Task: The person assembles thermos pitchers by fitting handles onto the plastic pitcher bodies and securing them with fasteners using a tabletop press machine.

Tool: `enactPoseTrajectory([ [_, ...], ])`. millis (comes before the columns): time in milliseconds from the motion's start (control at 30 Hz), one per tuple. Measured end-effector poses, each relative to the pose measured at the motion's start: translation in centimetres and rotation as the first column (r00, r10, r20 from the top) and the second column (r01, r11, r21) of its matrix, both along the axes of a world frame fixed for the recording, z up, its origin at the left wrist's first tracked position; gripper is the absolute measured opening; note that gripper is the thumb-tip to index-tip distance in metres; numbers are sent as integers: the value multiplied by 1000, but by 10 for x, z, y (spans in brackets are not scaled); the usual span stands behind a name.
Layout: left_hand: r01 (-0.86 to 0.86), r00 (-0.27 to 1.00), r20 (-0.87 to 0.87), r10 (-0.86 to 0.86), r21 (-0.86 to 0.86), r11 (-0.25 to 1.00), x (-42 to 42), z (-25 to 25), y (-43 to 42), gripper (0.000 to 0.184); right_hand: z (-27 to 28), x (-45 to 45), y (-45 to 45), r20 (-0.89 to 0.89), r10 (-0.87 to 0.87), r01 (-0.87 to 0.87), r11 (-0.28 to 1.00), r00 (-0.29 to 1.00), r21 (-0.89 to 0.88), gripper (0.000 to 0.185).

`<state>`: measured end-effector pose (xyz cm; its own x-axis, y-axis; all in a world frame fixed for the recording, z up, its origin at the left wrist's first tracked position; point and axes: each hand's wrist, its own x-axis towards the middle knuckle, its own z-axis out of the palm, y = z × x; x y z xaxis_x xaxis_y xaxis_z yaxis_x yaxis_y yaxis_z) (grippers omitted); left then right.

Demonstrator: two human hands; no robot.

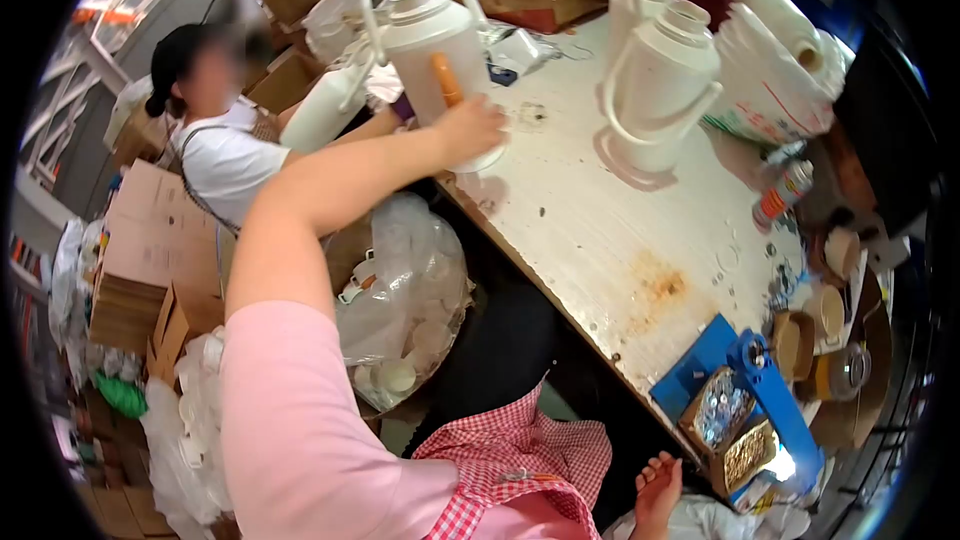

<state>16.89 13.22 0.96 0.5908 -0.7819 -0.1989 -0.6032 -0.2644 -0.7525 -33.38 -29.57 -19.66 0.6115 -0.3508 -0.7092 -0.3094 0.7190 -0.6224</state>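
My left hand (472, 130) reaches across to a white plastic jug (418, 35) with a raised loop handle, standing at the table's near corner. The hand is blurred and its fingers look closed. Out of them sticks an orange stick-like thing (446, 80), lying against the jug's side; its other end is hidden. Low in the view, beside the table's front edge, my right hand (658, 488) rests palm up. Its fingers are loosely curled and apart, with nothing seen in them. Close to it is an open box of small gold-coloured parts (748, 458).
More white jugs (660, 80) stand on the table (560, 200). At the right are a spray can (783, 196), a blue tool (775, 390) with a lit lamp, and a box of silver parts (720, 408). A bag-lined bin (400, 290) stands below. A co-worker (225, 165) sits left.
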Motion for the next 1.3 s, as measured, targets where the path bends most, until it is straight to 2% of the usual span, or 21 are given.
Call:
enactPoseTrajectory([
  [33,76,993,-71,-98,-267,961,7,-19,-11,65,-3,3,4,-21,16,-17,1000,1000,-11,39],
  [67,84,988,-78,-134,-459,884,3,-31,-40,80,-10,6,8,-44,-4,4,1000,999,6,38],
  [133,74,971,-95,-220,-756,650,7,-32,-110,73,-6,14,24,-56,27,-25,999,998,25,38],
  [167,89,981,-34,-191,-795,600,18,-39,-141,71,-2,17,30,-34,41,-39,998,999,57,38],
  [200,108,986,19,-166,-832,544,27,-45,-170,70,-8,8,18,159,169,-212,927,973,310,35],
  [333,-111,971,-203,-123,-847,520,43,-59,-239,64,36,9,43,104,204,-214,972,973,97,38],
  [400,-318,888,-451,-88,-741,591,48,-78,-249,54,28,-9,36,75,144,-149,987,987,64,38],
  [500,-275,879,-451,-155,-744,608,50,-90,-246,39,20,-20,35,58,90,-92,995,994,32,40],
  [567,-257,890,-409,-201,-815,520,16,-76,-239,33,33,2,54,33,69,-62,983,997,-175,33],
  [600,-235,899,-364,-244,-871,432,-8,-64,-233,27,37,13,59,106,126,-105,977,986,-186,30],
  [667,-261,897,-381,-222,-864,430,-58,-29,-222,25,44,44,76,166,235,-182,942,958,-280,33],
  [733,-299,890,-408,-202,-858,417,-108,8,-214,23,47,78,98,253,318,-198,892,914,-407,51],
  [833,-424,815,-542,-203,-798,429,-170,56,-196,26,52,113,127,374,203,-81,945,905,-315,70],
  [933,-617,543,-721,-431,-690,378,-223,82,-170,30,75,107,151,421,80,33,967,903,-254,70],
  [967,-618,538,-723,-434,-688,381,-239,78,-163,30,76,99,152,487,147,-1,958,861,-288,65],
  [1033,-589,529,-560,-638,-783,199,-271,66,-148,35,80,80,154,540,214,-32,945,814,-325,59],
  [1067,-835,225,-724,-652,-488,254,-289,86,-134,37,84,67,152,529,110,68,950,841,-306,48],
  [1100,-941,-121,-755,-645,-119,316,-309,111,-120,39,89,51,149,515,4,170,942,857,-290,36],
  [1167,-943,-330,-533,-779,156,293,-332,121,-84,39,83,-11,130,246,32,73,910,969,-409,25],
  [1233,-937,-343,-479,-808,229,263,-338,124,-56,39,62,-49,119,54,-150,152,786,987,-599,37],
  [1300,-936,-336,-481,-810,269,228,-344,116,-38,41,59,-59,106,63,-208,193,691,976,-697,52],
])
